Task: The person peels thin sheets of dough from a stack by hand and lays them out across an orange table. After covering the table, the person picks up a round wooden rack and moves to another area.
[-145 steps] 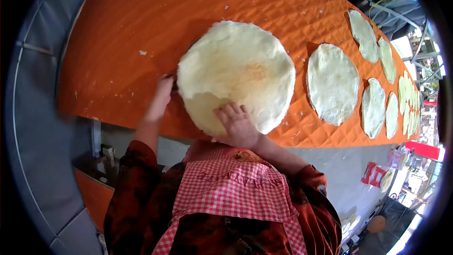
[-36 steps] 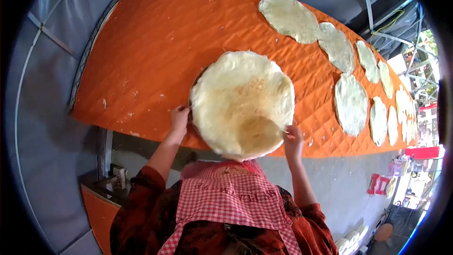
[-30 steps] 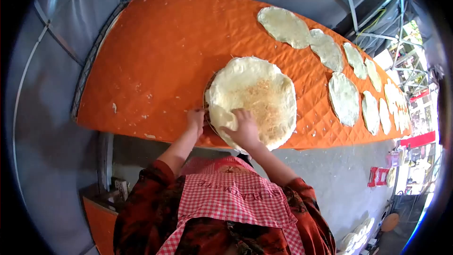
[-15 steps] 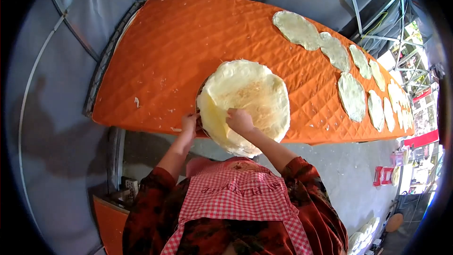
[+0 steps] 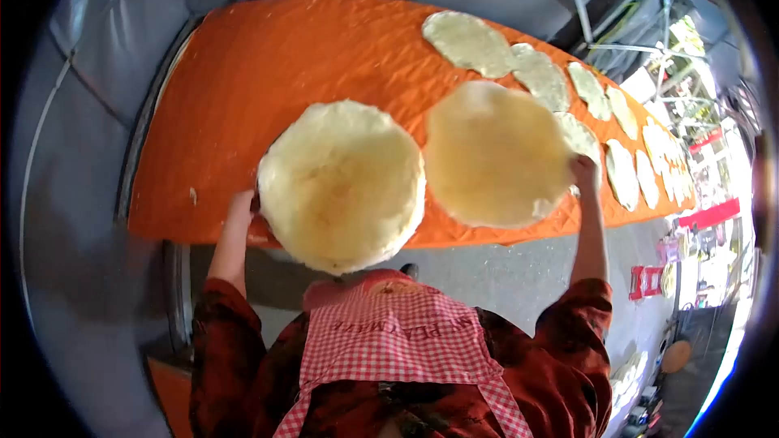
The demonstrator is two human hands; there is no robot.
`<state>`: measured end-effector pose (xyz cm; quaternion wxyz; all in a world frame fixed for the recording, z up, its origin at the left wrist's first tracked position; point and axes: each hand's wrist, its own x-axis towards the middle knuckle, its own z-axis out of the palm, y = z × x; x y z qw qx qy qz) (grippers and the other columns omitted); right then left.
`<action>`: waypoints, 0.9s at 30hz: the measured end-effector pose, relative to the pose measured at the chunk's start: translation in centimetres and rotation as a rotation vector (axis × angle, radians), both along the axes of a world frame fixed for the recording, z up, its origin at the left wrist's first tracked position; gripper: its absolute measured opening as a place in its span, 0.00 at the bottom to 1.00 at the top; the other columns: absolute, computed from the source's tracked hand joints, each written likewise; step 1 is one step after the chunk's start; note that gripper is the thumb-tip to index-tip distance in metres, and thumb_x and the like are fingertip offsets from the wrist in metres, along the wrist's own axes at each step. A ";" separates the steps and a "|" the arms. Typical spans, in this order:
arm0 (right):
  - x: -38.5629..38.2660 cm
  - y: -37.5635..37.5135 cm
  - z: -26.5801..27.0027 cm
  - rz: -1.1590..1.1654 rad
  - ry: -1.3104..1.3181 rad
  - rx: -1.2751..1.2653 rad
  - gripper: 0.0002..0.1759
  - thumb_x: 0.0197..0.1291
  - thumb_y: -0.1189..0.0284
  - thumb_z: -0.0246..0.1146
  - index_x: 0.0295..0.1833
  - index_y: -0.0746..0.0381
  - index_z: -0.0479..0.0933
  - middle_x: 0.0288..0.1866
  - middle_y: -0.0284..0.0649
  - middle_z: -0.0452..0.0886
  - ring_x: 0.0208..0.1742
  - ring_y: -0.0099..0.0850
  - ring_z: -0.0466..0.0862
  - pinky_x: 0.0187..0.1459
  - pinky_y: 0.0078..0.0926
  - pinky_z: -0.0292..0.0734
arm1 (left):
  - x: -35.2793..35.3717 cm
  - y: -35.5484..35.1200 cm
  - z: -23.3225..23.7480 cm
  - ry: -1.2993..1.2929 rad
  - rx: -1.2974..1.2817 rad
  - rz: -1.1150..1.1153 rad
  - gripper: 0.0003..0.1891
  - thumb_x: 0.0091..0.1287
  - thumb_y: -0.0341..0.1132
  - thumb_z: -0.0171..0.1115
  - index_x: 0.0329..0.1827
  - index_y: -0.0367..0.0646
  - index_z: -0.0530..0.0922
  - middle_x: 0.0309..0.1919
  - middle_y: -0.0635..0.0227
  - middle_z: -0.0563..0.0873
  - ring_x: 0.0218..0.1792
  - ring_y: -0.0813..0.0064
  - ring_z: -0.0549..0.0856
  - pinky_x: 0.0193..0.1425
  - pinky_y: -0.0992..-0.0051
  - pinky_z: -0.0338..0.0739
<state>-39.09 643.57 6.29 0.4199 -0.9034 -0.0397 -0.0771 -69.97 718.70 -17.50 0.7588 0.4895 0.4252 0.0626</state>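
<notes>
A stack of thin round flatbreads (image 5: 345, 186), pale with a browned middle, overhangs the table's front edge. Only a sliver of dark rim shows beneath it, seemingly a round tray. My left hand (image 5: 246, 204) is closed on that rim at the stack's left side, its fingertips partly hidden. To the right of the stack, a single flatbread (image 5: 499, 154) is spread out over the table, slightly blurred. My right hand (image 5: 584, 172) grips this flatbread by its right edge.
The orange quilted cloth (image 5: 219, 97) covers the long table. Several flatbreads (image 5: 466, 42) lie spread along its back and right end. Grey tent walls (image 5: 73, 162) stand left and behind. A red plastic stool (image 5: 647, 282) is on the floor at the right.
My right hand has peeled the top flatbread off the stack and carried it right, over the table. My left hand stays at the stack's left rim. The view has shifted.
</notes>
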 end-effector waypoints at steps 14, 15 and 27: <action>-27.3 39.4 -9.2 1.194 -0.151 -0.556 0.38 0.46 0.50 0.69 0.59 0.61 0.69 0.55 0.44 0.69 0.62 0.42 0.66 0.60 0.44 0.63 | 0.0 -3.1 2.6 0.049 0.211 0.175 0.04 0.57 0.30 0.60 0.31 0.40 0.81 0.25 0.68 0.83 0.24 0.75 0.80 0.26 0.74 0.75; -27.2 40.1 -9.9 1.148 -0.113 -0.560 0.38 0.46 0.51 0.69 0.59 0.61 0.69 0.55 0.44 0.69 0.62 0.42 0.66 0.60 0.44 0.63 | -0.1 -3.1 2.3 0.039 0.202 0.168 0.04 0.58 0.30 0.60 0.31 0.40 0.81 0.25 0.68 0.82 0.24 0.75 0.80 0.26 0.73 0.74; -25.2 42.1 -10.5 1.130 0.022 -0.506 0.26 0.46 0.58 0.69 0.49 0.61 0.76 0.49 0.45 0.75 0.53 0.45 0.73 0.53 0.41 0.73 | -0.9 -4.2 6.0 0.017 0.255 0.175 0.04 0.59 0.29 0.61 0.31 0.37 0.80 0.26 0.65 0.82 0.26 0.74 0.81 0.26 0.74 0.76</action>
